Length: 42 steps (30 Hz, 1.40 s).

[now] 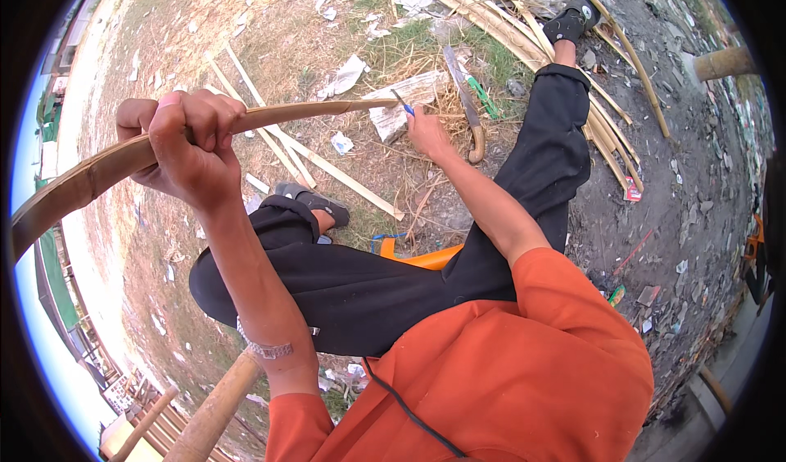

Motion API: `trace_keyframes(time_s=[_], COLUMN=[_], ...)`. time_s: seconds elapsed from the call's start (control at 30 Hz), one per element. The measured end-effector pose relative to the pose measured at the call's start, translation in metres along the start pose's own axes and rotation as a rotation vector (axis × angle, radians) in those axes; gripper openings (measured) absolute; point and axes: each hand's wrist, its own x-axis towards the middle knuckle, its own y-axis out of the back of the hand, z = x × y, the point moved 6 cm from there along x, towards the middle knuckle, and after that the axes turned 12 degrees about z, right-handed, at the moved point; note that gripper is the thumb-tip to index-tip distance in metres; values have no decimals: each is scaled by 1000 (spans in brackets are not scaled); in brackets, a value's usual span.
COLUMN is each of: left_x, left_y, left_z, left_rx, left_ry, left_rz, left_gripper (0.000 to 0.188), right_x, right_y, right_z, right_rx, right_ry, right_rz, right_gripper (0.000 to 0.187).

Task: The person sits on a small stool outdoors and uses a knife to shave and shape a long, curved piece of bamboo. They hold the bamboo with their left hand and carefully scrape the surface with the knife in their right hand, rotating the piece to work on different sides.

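My left hand (184,138) is wrapped round a long split bamboo strip (286,114), which runs from the left rim to the middle of the view. At the strip's far end, my right hand (430,134) is closed on a small blue-handled tool (408,109) with a thin dark end; its exact kind is too small to make out. The thin end lies by the bamboo tip. Beneath this tip is a pale, rough wooden block (393,122) on the ground. Beside the block rests a long-bladed tool with a curved wooden handle (476,144).
Several bamboo strips (606,134) lie by my outstretched foot, and pale slats (344,182) lie near the other foot. A green object (483,100) is next to the long blade. An orange seat (426,259) shows under my legs. Bamboo poles (217,409) stand at lower left.
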Motion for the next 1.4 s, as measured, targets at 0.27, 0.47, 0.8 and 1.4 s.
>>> trace_keyframes(time_s=[0.27, 0.47, 0.8, 1.4], left_x=[-2, 0, -2, -2], left_y=[-14, -10, -17, -12], left_z=[1, -2, -1, -2], left_rx=[-29, -141, -244, -128], left_ry=[-30, 39, 42, 45], left_rz=[-82, -201, -386, -81], left_gripper=[19, 17, 14, 23], right_x=[7, 9, -34, -36], right_y=[-36, -37, 42, 28], right_z=[19, 55, -35, -52], right_rx=[-194, 625, 5, -76], right_ry=[67, -502, 142, -14], right_rz=[22, -544, 22, 26], right_gripper=[19, 27, 21, 22])
